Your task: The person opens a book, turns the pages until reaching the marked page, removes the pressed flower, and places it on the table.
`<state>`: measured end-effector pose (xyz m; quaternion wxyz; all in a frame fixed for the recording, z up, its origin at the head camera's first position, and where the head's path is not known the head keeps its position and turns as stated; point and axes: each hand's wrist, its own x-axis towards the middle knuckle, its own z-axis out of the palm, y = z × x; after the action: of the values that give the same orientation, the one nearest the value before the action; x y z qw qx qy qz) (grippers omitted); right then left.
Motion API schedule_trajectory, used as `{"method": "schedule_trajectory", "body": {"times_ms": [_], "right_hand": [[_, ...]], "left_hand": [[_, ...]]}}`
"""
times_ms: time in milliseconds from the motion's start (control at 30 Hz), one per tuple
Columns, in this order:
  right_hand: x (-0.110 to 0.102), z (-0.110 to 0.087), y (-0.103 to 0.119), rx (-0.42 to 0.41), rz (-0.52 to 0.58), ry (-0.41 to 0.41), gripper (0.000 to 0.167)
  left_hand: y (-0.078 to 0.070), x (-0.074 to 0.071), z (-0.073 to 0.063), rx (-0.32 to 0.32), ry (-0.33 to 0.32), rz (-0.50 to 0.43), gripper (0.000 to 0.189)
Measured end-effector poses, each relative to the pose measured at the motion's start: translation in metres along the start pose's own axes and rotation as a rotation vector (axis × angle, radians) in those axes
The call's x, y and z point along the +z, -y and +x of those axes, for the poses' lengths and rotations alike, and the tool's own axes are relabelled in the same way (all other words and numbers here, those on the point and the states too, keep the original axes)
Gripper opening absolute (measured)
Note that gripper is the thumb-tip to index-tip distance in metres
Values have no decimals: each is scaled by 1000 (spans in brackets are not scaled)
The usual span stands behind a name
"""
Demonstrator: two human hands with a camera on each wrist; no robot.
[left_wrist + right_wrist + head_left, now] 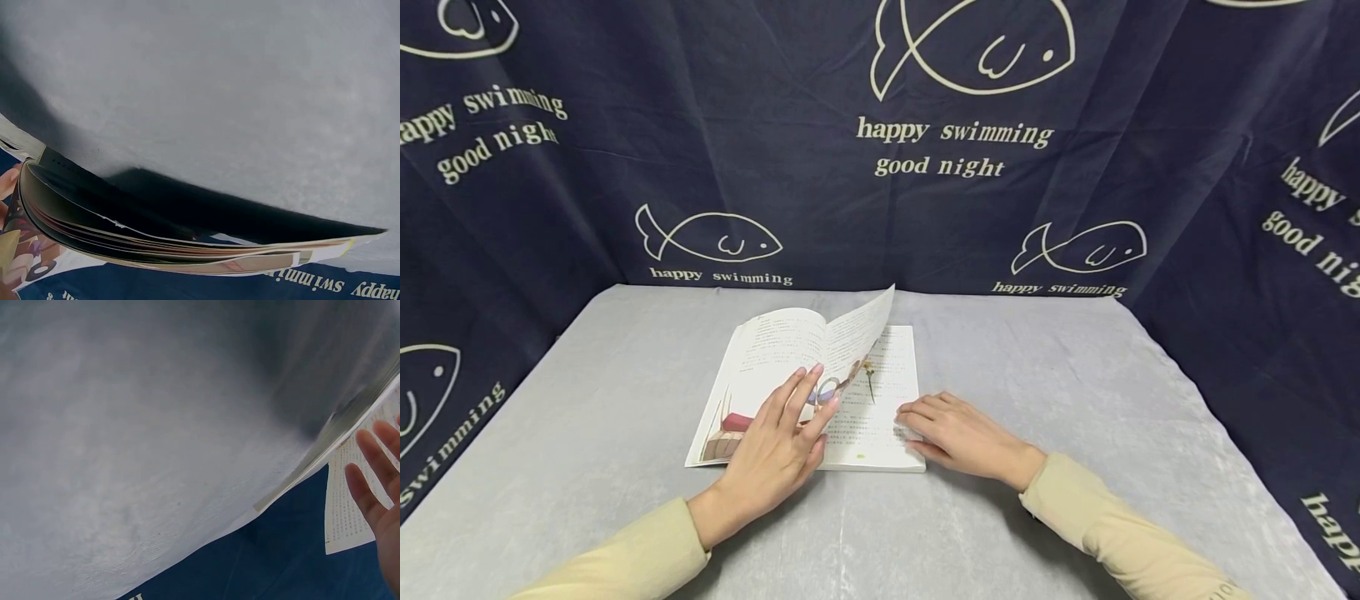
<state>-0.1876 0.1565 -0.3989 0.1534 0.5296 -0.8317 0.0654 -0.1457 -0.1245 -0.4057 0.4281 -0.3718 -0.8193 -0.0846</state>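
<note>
An open book (767,350) lies on the grey cloth. One of its leaves (861,321) stands up at a slant near the middle. My left hand (778,450) rests over the left page and the fold, fingers extended, with the fingertips at the lower part of that raised leaf. On the right-hand page (857,442) shows a small yellow flower (869,375) with a thin dark stem, partly beside the raised leaf. My right hand (958,437) lies at the book's right edge, its fingers relaxed and nothing held. The left wrist view shows the bent cover and fanned pages (187,253) from the side.
A grey cloth (1037,358) covers the table. Dark blue curtains (820,125) with white fish outlines and lettering stand behind and at both sides.
</note>
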Motion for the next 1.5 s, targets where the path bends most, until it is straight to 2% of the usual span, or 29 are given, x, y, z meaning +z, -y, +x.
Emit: {"method": "schedule_trajectory", "body": {"times_ms": [267, 567, 800, 1133, 1367, 1500], "right_hand": [[1, 2, 1, 7, -10, 32, 23], [2, 8, -2, -5, -37, -23, 18], [5, 13, -5, 24, -68, -39, 15], [6, 27, -8, 50, -112, -27, 11], [6, 37, -8, 95, -130, 2, 6], [7, 43, -8, 117, -134, 21, 5]], "left_hand": [[-1, -2, -1, 3, -6, 77, 43], [0, -4, -1, 32, -38, 162, 44], [2, -5, -2, 52, -60, 233, 45], [1, -8, -3, 25, 28, 278, 48], [1, -8, -5, -25, 110, 243, 47], [0, -10, -6, -53, 179, 241, 48]]}}
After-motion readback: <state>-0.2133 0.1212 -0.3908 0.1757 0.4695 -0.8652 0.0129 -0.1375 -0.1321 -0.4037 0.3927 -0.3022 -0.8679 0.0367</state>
